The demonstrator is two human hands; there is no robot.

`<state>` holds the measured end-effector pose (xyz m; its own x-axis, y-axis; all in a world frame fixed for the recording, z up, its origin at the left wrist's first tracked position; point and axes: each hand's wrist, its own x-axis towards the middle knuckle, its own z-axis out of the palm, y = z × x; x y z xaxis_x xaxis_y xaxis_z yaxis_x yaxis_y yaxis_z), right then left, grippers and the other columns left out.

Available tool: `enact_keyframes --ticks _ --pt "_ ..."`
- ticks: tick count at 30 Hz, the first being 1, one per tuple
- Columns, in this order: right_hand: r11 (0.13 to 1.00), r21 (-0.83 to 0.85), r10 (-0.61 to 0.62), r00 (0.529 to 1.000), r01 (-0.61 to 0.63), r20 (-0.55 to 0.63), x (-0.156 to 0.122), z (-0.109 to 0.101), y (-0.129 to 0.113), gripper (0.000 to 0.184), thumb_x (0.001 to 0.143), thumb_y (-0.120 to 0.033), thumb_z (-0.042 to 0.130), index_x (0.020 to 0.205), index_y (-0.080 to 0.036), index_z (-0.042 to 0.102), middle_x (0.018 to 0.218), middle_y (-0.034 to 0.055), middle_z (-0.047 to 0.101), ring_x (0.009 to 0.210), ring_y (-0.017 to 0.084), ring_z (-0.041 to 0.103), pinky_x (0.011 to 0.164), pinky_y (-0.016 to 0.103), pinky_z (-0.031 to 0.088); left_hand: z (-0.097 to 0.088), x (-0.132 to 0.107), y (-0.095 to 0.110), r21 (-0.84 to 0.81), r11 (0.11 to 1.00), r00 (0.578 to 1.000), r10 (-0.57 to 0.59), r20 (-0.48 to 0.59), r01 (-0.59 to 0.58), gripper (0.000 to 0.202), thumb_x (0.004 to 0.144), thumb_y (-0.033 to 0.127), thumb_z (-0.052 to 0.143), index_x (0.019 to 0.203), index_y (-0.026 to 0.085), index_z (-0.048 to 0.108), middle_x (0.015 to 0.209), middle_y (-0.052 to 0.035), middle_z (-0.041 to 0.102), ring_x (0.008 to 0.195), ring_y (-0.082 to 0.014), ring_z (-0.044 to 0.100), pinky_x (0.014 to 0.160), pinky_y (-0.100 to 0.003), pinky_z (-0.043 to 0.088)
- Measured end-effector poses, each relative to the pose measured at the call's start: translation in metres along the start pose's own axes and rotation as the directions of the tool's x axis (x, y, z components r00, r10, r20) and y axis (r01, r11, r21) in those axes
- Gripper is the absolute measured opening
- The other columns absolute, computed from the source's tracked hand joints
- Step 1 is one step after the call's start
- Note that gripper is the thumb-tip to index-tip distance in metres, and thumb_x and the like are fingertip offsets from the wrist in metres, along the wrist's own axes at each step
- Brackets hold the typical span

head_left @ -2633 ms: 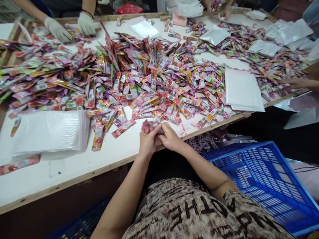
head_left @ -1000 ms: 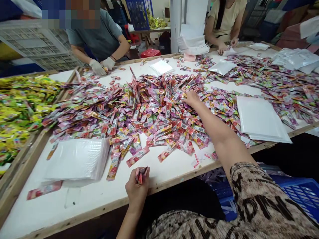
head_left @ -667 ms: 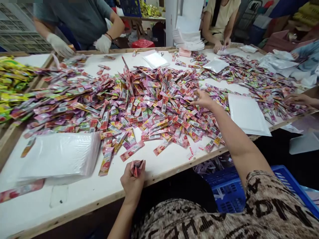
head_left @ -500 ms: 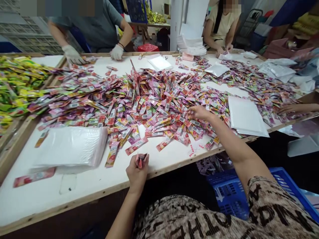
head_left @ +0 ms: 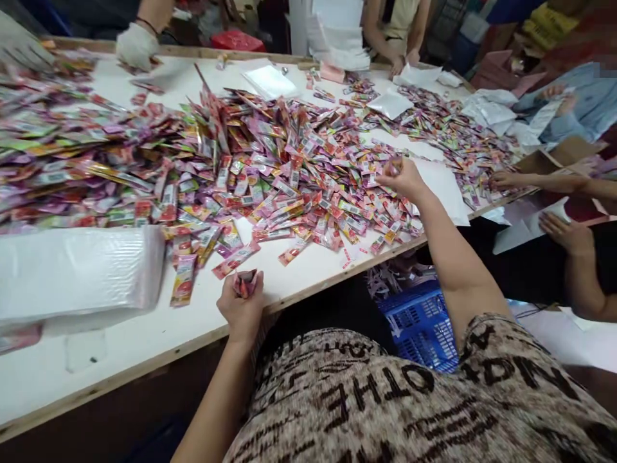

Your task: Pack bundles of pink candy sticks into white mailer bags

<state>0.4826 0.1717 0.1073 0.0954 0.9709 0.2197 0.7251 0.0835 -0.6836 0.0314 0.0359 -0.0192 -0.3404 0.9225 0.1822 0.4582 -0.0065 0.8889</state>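
Note:
My left hand [head_left: 240,304] rests at the near edge of the white table [head_left: 144,341], closed on a small bundle of pink sachets [head_left: 245,281]. My right hand [head_left: 403,178] is stretched out over the right side of a big heap of pink, purple and green sachets [head_left: 270,167], fingers pinched on a sachet lifted just above the pile. Loose sachets [head_left: 236,257] lie between the heap and my left hand.
A stack of white bubble mailers [head_left: 72,270] lies at my left, another stack [head_left: 443,190] beyond my right hand. A blue crate [head_left: 419,321] stands below the table edge. A co-worker's gloved hand [head_left: 137,45] works at the far side; other people's hands [head_left: 506,180] are at the right.
My right hand has come back from the heap's middle to its right side and lifted, pinched on a sachet. My left hand keeps its bundle. The view has tilted down.

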Motion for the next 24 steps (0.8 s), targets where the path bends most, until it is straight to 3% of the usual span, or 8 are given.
enact_keyframes --ticks 2,4,7,9,12,17,20,24 --pt "0.987 -0.162 0.061 0.969 -0.022 0.241 -0.030 -0.015 0.006 0.030 0.068 -0.043 0.079 0.072 -0.018 0.062 0.066 -0.0009 0.059 0.065 0.017 0.056 0.068 0.030 0.048 0.000 0.001 -0.001 0.000 1.000 1.000 -0.015 0.025 0.015 0.033 0.080 0.045 0.074 0.096 0.017 0.068 0.072 0.0014 0.065 0.066 -0.0143 0.060 0.075 -0.030 0.051" --pt "0.948 -0.317 0.117 0.896 0.028 0.429 -0.063 -0.018 0.014 0.019 0.066 -0.032 0.077 0.072 -0.018 0.066 0.070 0.0002 0.063 0.070 0.018 0.059 0.070 0.029 0.046 0.000 0.001 -0.002 0.000 1.000 0.999 -0.022 0.027 0.022 0.034 0.079 0.046 0.074 0.096 0.017 0.069 0.073 0.0006 0.066 0.067 -0.0151 0.061 0.077 -0.032 0.051" --pt "0.873 -0.458 0.109 0.846 0.171 0.523 -0.104 -0.008 0.033 0.012 0.065 -0.022 0.072 0.077 -0.018 0.069 0.081 0.0049 0.066 0.079 0.021 0.061 0.073 0.029 0.045 0.001 0.000 -0.003 -0.007 1.000 0.999 -0.030 0.012 0.030 0.035 0.078 0.047 0.074 0.095 0.017 0.068 0.072 0.0008 0.065 0.067 -0.0153 0.061 0.075 -0.032 0.051" --pt "0.854 -0.477 0.059 0.870 0.210 0.489 -0.121 0.000 0.044 0.009 0.068 -0.022 0.070 0.076 -0.018 0.068 0.086 0.0084 0.065 0.083 0.023 0.061 0.075 0.030 0.045 0.002 0.000 -0.002 -0.019 1.000 1.000 -0.017 -0.001 0.017 0.034 0.078 0.047 0.073 0.094 0.017 0.067 0.073 0.0008 0.065 0.067 -0.0149 0.061 0.073 -0.030 0.051" --pt "0.912 -0.372 -0.067 0.956 0.174 0.284 -0.129 0.007 0.049 0.011 0.075 -0.029 0.067 0.072 -0.020 0.063 0.088 0.0097 0.064 0.087 0.025 0.060 0.079 0.035 0.047 0.003 -0.001 -0.001 -0.023 1.000 1.000 0.018 -0.011 -0.018 0.030 0.079 0.046 0.072 0.088 0.017 0.065 0.072 0.0012 0.063 0.065 -0.0139 0.061 0.069 -0.028 0.051" --pt "1.000 0.028 -0.011 0.997 0.013 -0.078 -0.112 0.024 0.011 0.019 0.081 -0.040 0.065 0.081 -0.022 0.058 0.085 0.0049 0.067 0.081 0.022 0.063 0.080 0.037 0.050 0.002 -0.001 0.003 -0.021 1.000 1.000 0.016 -0.016 -0.017 0.028 0.079 0.043 0.071 0.089 0.018 0.065 0.072 0.0015 0.063 0.065 -0.0127 0.060 0.070 -0.026 0.050" --pt "0.996 0.020 0.088 0.995 -0.087 -0.053 -0.099 0.055 -0.019 0.029 0.076 -0.044 0.073 0.089 -0.021 0.063 0.085 0.0056 0.068 0.077 0.023 0.063 0.077 0.038 0.052 0.001 -0.002 0.005 -0.044 0.999 1.000 -0.006 -0.019 0.006 0.028 0.079 0.043 0.070 0.091 0.017 0.065 0.073 0.0011 0.064 0.065 -0.0127 0.060 0.071 -0.025 0.050" --pt "0.941 -0.266 0.212 0.977 -0.208 -0.014 -0.086 0.105 -0.035 0.032 0.070 -0.044 0.078 0.087 -0.018 0.067 0.085 0.0105 0.070 0.086 0.030 0.066 0.083 0.042 0.051 0.001 -0.002 0.005 -0.055 0.998 1.000 -0.014 -0.017 0.013 0.028 0.080 0.044 0.068 0.090 0.018 0.064 0.075 0.0004 0.065 0.067 -0.0133 0.060 0.071 -0.026 0.050"
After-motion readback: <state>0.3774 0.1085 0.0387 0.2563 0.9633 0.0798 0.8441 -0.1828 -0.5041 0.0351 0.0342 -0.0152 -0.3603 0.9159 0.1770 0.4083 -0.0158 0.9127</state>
